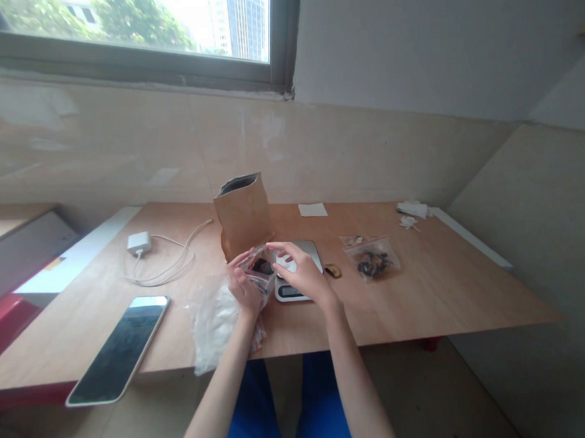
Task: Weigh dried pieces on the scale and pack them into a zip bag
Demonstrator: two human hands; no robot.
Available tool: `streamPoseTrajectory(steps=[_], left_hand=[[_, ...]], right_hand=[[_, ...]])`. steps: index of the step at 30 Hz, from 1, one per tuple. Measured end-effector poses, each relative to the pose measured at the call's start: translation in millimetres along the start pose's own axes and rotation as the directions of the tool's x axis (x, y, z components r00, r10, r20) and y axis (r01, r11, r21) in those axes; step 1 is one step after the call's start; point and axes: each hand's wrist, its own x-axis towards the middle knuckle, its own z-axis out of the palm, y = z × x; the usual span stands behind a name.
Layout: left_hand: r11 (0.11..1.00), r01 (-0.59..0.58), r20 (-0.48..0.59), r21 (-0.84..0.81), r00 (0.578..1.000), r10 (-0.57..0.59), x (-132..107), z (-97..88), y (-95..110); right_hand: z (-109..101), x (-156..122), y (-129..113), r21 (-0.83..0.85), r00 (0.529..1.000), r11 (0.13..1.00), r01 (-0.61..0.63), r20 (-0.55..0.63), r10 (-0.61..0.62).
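Note:
Between my two hands is a clear plastic zip bag (262, 268) with dark pieces inside. My left hand (244, 288) is closed on the bag's left side. My right hand (300, 268) grips its upper right edge, fingers bent over it. Partly under my right hand stands a white kitchen scale (309, 250) with a small display at its front. Just behind the bag, a brown paper pouch (243, 216) stands upright with its top open. A stack of clear plastic bags (210, 321) lies beneath and left of my left hand.
Right of the scale lies a dried brownish slice (333, 271), then a filled zip bag (373, 260) of dark pieces. A phone (121, 348) overhangs the front left edge. A white charger (138, 243) with its cable, a paper slip (312, 209) and crumpled white scraps (413, 210) lie farther back.

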Motion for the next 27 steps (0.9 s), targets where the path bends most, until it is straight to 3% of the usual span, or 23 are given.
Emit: streamPoseTrajectory(steps=[4, 7, 9, 10, 12, 16, 21, 24, 27], left_hand=[[0.999, -0.030, -0.010, 0.010, 0.999, 0.030, 0.4, 1.3, 2.6], [0.999, -0.034, -0.005, 0.013, 0.999, 0.034, 0.4, 1.9, 4.4], [0.999, -0.031, 0.002, 0.012, 1.000, 0.031, -0.1, 1.9, 5.2], [0.999, -0.033, 0.005, 0.008, 0.999, 0.033, -0.5, 1.8, 5.6], [0.999, -0.050, 0.014, 0.014, 0.999, 0.050, -1.5, 0.8, 6.1], [0.979, -0.124, 0.103, 0.164, 0.989, 0.108, -2.0, -3.2, 8.2], [0.944, -0.190, 0.236, 0.271, 0.963, 0.126, 0.5, -3.1, 15.2], [0.945, -0.206, 0.304, 0.253, 0.945, 0.125, 0.2, 1.2, 20.8], [0.916, -0.294, 0.365, 0.273, 0.913, 0.185, 0.9, 5.2, 26.4]], right_hand=[[4.6, -7.9, 5.7, -0.052, 0.972, 0.996, -0.077, -0.224, 0.063], [16.2, -18.1, 16.1, -0.045, 0.896, 0.982, -0.186, -0.418, 0.151], [27.3, -26.5, 22.7, 0.041, 0.839, 0.964, -0.264, -0.482, 0.251], [33.2, -30.7, 24.7, 0.104, 0.827, 0.950, -0.294, -0.470, 0.307], [43.8, -38.6, 24.7, 0.221, 0.846, 0.921, -0.321, -0.370, 0.384], [58.2, -48.5, 10.1, 0.318, 0.917, 0.910, -0.266, -0.207, 0.340], [65.2, -48.1, -7.5, 0.360, 0.927, 0.918, -0.167, -0.259, 0.270], [63.3, -46.5, -8.0, 0.360, 0.915, 0.923, -0.133, -0.313, 0.254], [55.5, -47.7, -5.1, 0.379, 0.895, 0.917, -0.122, -0.358, 0.267]])
